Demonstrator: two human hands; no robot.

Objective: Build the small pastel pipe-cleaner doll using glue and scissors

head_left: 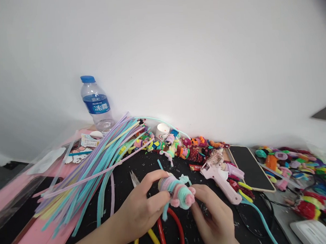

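A small striped pipe-cleaner figure [176, 190] in pink, lilac, cream and aqua is held over the table. My left hand [144, 204] is closed around its left side, with thumb and fingers gripping the coiled body. At its pink-tipped right end, my right hand [213, 214] pinches with thumb and forefinger; the exact spot is partly hidden. Short aqua ends stick out of the figure above and below. Beneath both hands lie scissors [170, 234] with red and yellow handles, their blades pointing up and left.
A bundle of pastel pipe cleaners [99, 170] lies left. Behind it stands a water bottle [97, 104]. Finished figures [181, 146] and a paper cup [163, 131] line the wall. A pink glue gun [220, 181] rests right, near a dark tray [248, 168] and more colourful pieces [287, 166].
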